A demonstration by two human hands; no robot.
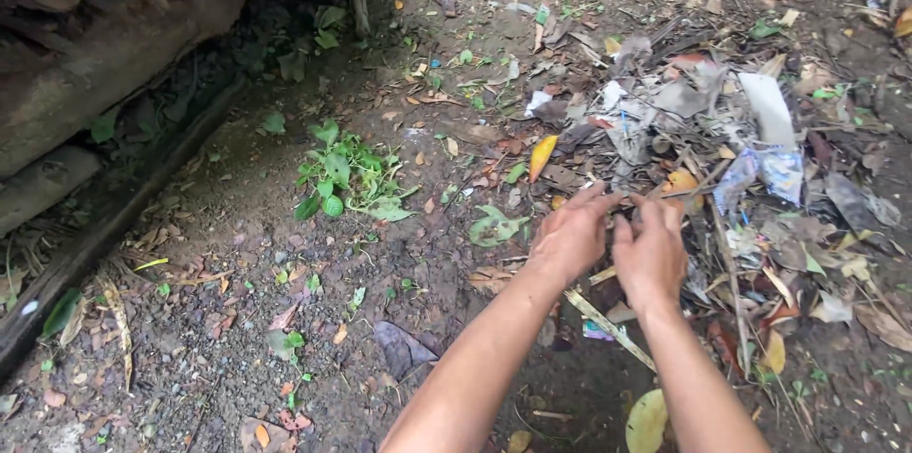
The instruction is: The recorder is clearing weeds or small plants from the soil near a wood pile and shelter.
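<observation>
Both my arms reach forward over bare dirt toward a heap of dry leaves, twigs and scraps of litter [722, 149]. My left hand [570, 233] and my right hand [652, 252] are side by side, fingers bent, their tips meeting at the near edge of the heap. They seem to pinch something small between them, but it is hidden by the fingers. A long dry strip [608, 325] lies on the ground under my wrists.
A white scrap [768, 106] and a bluish plastic wrapper [765, 173] lie in the heap. A small green weed [344, 178] grows to the left. Stacked logs [85, 54] and a dark board [114, 216] line the left side. A yellow leaf [541, 155] lies nearby.
</observation>
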